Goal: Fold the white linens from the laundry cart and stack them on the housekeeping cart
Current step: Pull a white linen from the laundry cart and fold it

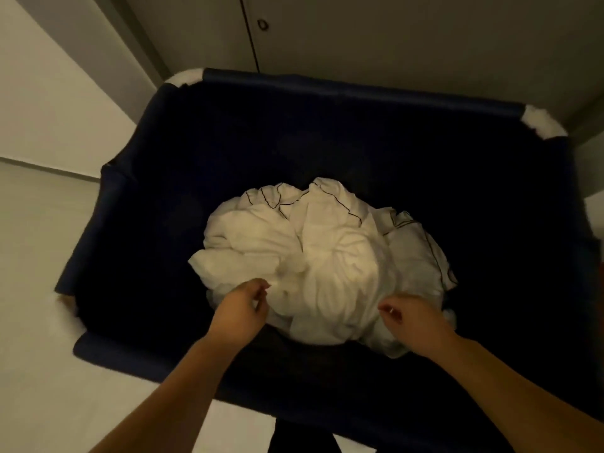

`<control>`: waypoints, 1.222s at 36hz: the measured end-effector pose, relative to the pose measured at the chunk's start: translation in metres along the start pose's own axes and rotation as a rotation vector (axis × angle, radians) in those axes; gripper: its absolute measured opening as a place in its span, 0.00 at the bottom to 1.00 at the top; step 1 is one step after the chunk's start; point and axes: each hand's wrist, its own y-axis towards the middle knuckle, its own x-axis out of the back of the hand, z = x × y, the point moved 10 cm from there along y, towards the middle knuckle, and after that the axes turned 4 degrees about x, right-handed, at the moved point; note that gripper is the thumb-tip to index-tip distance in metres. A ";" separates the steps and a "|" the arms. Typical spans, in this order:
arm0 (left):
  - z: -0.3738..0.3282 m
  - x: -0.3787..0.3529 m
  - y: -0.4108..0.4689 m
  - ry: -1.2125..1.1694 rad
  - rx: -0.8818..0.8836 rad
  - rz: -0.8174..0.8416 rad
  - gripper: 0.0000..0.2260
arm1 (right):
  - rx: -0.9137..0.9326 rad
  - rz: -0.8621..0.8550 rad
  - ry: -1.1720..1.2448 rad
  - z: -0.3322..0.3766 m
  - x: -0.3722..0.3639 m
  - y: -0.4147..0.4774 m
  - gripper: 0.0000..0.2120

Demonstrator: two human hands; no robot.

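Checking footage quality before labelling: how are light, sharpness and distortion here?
Head view: dim yellowish light, the linens brightest, the cart black inside, without detail. Head view: slight blur on the left hand, right hand and the cart's near rim. Head view: wide-angle lens tilts the wall lines.

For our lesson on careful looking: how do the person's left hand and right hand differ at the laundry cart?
The right hand shows a ring on one finger; the left hand shows none. The left hand sits at the left edge of the linen pile; the right hand lies over its near right part. Both have curled fingers; whether either grips cloth is unclear.
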 end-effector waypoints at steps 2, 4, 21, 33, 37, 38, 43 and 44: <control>0.022 -0.005 0.030 0.044 0.018 0.056 0.09 | -0.061 0.028 -0.005 -0.004 -0.023 0.023 0.08; 0.045 -0.015 0.060 0.118 0.028 0.101 0.09 | -0.125 0.077 -0.036 -0.009 -0.045 0.046 0.10; 0.155 -0.172 0.184 0.352 0.009 0.408 0.15 | -0.574 0.190 -0.167 -0.154 -0.191 0.181 0.25; 0.130 -0.164 0.181 0.288 -0.043 0.392 0.15 | -0.589 -0.332 0.300 -0.135 -0.142 0.177 0.10; 0.095 -0.150 0.167 0.262 -0.076 0.379 0.15 | -0.606 -0.606 0.521 -0.114 -0.077 0.155 0.14; 0.085 -0.145 0.163 0.262 -0.093 0.372 0.15 | -0.598 -0.648 0.550 -0.108 -0.058 0.150 0.12; 0.025 -0.111 0.141 0.227 -0.178 0.294 0.14 | -0.425 -0.685 0.486 -0.059 0.040 0.127 0.13; 0.011 -0.102 0.136 0.225 -0.198 0.276 0.14 | -0.391 -0.671 0.453 -0.049 0.058 0.123 0.14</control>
